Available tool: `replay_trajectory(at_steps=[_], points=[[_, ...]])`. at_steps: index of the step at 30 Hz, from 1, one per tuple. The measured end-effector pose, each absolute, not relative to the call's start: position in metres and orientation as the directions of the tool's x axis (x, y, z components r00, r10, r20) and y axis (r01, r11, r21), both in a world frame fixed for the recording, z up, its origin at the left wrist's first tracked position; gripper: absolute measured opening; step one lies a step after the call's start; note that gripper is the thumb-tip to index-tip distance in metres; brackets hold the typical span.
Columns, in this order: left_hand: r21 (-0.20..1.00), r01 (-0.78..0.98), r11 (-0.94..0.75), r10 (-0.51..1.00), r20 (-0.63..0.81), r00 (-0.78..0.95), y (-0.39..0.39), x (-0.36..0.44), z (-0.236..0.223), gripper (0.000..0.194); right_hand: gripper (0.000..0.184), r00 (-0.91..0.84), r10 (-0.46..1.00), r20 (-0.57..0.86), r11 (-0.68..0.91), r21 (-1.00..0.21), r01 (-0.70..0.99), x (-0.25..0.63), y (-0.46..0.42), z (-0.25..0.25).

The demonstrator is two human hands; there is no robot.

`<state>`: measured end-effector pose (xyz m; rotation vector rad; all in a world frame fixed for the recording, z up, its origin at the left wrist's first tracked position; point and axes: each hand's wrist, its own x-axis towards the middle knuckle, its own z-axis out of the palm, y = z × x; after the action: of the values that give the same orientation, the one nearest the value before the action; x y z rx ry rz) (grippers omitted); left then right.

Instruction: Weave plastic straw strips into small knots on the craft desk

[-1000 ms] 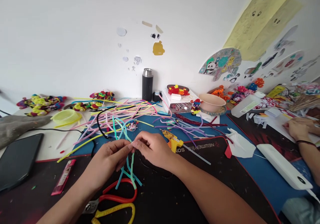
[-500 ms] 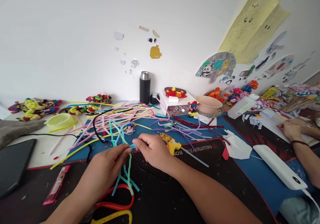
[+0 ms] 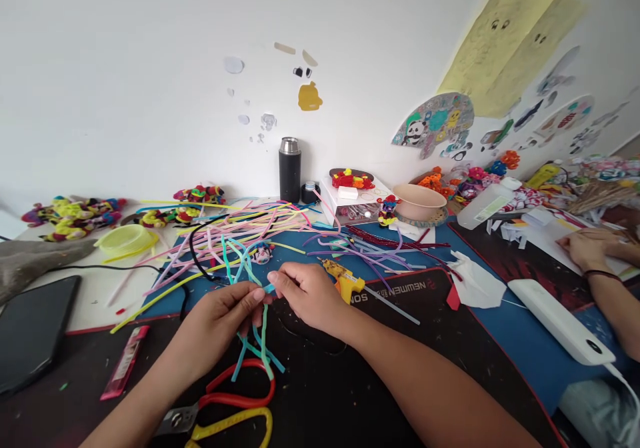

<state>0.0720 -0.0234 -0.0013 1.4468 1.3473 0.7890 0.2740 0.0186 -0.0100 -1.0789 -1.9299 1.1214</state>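
Observation:
My left hand (image 3: 224, 315) pinches a bundle of teal and light-blue pipe cleaners (image 3: 265, 345) between thumb and fingers. Their ends fan out above and below the grip. Close beside it, my right hand (image 3: 313, 298) is closed with thumb against forefinger on a short blue part of the same bundle. The exact crossing of the stems is hidden behind my fingers. Below the hands lie scissors with red and yellow handles (image 3: 235, 403), near the hanging ends. A yellow hot glue gun (image 3: 345, 280) rests just past my right hand.
Pink and yellow pipe cleaners (image 3: 245, 220) pile up behind, with purple ones (image 3: 370, 255) to the right. A black flask (image 3: 290, 171) stands by the wall. At left lie a dark tablet (image 3: 37, 331) and a pink packet (image 3: 126, 361). A co-worker's hands (image 3: 587, 251) rest at right, beyond a white device (image 3: 560, 321).
The view has shifted slightly, so more of the scissors shows. Both hands keep their pinch on the teal pipe cleaners, with only slight finger movement.

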Motion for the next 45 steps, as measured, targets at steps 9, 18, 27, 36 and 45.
replay_trajectory(at_steps=[9,18,27,36,45], points=[[0.936,0.352,0.025,0.985,-0.082,0.150,-0.027,0.069,-0.006,0.053,0.046,-0.474,0.864,0.170,0.368,-0.856,0.364,0.274,0.020,-0.021],[0.950,0.281,0.134,0.975,-0.176,0.132,-0.028,0.074,-0.003,0.058,0.043,-0.507,0.856,0.099,0.263,-0.929,0.262,0.274,0.018,-0.018],[0.935,0.353,-0.023,0.983,-0.044,0.181,-0.022,0.063,-0.008,0.063,0.051,-0.411,0.905,0.108,0.209,-0.955,0.209,0.276,0.021,-0.015],[0.958,0.279,0.063,0.978,-0.115,0.174,-0.023,0.065,-0.002,0.069,0.052,-0.417,0.902,0.114,0.233,-0.941,0.247,0.275,0.017,-0.013],[0.966,0.217,0.138,0.967,-0.179,0.183,-0.024,0.069,0.001,0.064,0.053,-0.415,0.897,0.151,0.283,-0.918,0.277,0.273,0.018,-0.014]])
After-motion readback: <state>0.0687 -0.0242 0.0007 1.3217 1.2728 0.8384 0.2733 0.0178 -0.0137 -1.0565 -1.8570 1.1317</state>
